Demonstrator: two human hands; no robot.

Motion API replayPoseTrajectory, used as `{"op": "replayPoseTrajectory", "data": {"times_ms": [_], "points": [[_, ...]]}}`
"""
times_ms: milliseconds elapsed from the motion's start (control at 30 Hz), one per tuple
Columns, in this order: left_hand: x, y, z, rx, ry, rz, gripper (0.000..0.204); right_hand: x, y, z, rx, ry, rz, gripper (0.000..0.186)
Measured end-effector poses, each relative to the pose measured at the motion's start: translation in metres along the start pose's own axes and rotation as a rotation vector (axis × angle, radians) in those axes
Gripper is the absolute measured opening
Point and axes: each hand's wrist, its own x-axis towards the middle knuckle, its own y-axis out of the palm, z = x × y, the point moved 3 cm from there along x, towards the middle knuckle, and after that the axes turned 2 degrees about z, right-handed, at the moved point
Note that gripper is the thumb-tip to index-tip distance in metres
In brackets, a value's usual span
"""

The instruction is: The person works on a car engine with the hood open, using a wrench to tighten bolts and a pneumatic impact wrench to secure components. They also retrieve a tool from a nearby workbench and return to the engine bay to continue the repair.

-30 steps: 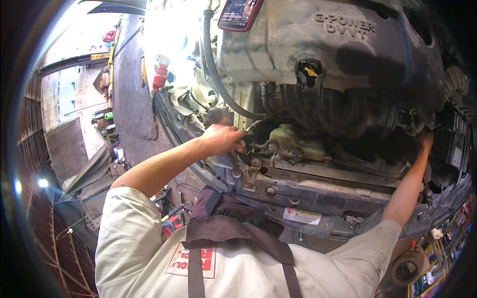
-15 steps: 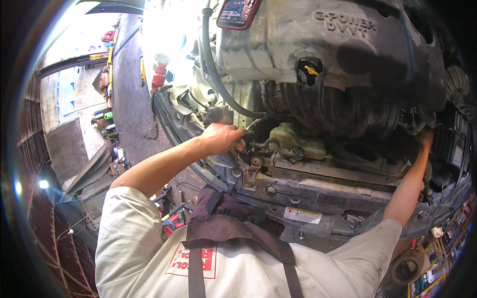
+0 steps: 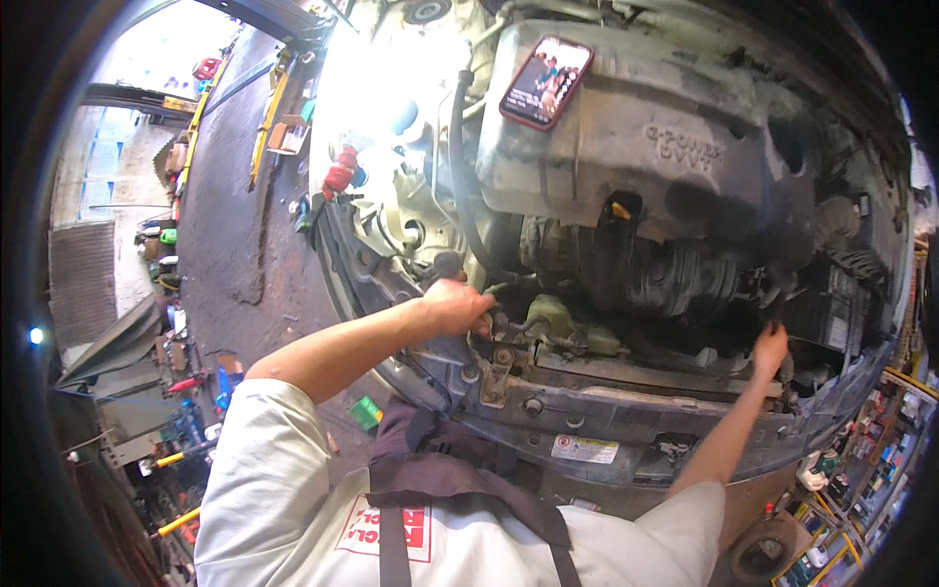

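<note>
Grey plastic engine cover (image 3: 587, 176) carried a red-cased phone (image 3: 546, 83). Left hand (image 3: 458, 307), fingers curled, was just beside a round dark knob (image 3: 447, 264), left of a yellowish reservoir (image 3: 554, 315); grasp could not be told. Right hand (image 3: 771, 347) reached beyond the front panel (image 3: 646, 403), near the ribbed manifold (image 3: 675, 279); fingertips shadowed, grip indeterminate.

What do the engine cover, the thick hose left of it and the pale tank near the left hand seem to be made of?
Engine cover: probably hard plastic, matt and dirty, as raised lettering suggests. Thick hose: likely rubber, dark and dull, bending smoothly. Pale tank: perhaps plastic, judging by its milky yellowish tint; finish unclear.
</note>
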Motion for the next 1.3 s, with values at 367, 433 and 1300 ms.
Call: {"op": "replayPoseTrajectory", "data": {"times_ms": [367,433,1300], "points": [[0.007,0.009,0.009,0.044,0.146,-0.158,0.037,-0.366,0.030,0.370,0.354,-0.633,0.480,0.036],[0.009,0.011,0.010,0.090,0.176,-0.202,0.030,-0.376,0.032,0.387,0.305,-0.589,0.433,0.037],[0.006,0.007,0.009,-0.014,0.165,-0.158,0.035,-0.314,0.053,0.385,0.114,-1.148,0.785,0.046]]}}
